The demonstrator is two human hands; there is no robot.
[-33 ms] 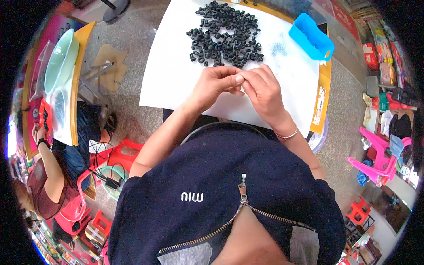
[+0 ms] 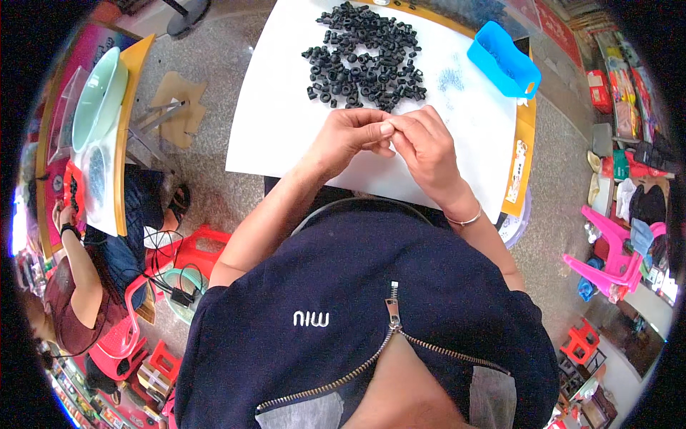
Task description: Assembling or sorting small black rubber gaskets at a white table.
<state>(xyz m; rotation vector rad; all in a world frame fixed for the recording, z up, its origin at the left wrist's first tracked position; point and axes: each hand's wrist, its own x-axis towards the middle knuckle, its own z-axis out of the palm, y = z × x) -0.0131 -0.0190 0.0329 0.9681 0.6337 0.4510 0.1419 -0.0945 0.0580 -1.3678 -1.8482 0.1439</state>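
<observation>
Close in front of me, over the white tabletop (image 2: 271, 136), my two hands meet at the fingertips. My left hand (image 2: 351, 136) is closed in a pinch, its thumb and forefinger touching those of the other hand. My right hand (image 2: 427, 146), with a thin bracelet at the wrist, is pinched shut in the same spot. Whatever lies between the fingertips is too small or hidden to make out. Just beyond them spreads a heap of small black ring-shaped and cylindrical parts (image 2: 364, 61). A blue plastic bin (image 2: 504, 61) stands at the table's far right corner, with tiny dark pieces inside.
Tiny bluish bits (image 2: 450, 79) are scattered beside the heap. To the left, another person (image 2: 78, 293) works at a second table holding a pale green basin (image 2: 100, 96). A red stool (image 2: 207, 247) with cables is at lower left; a pink chair (image 2: 607, 250) stands on the right.
</observation>
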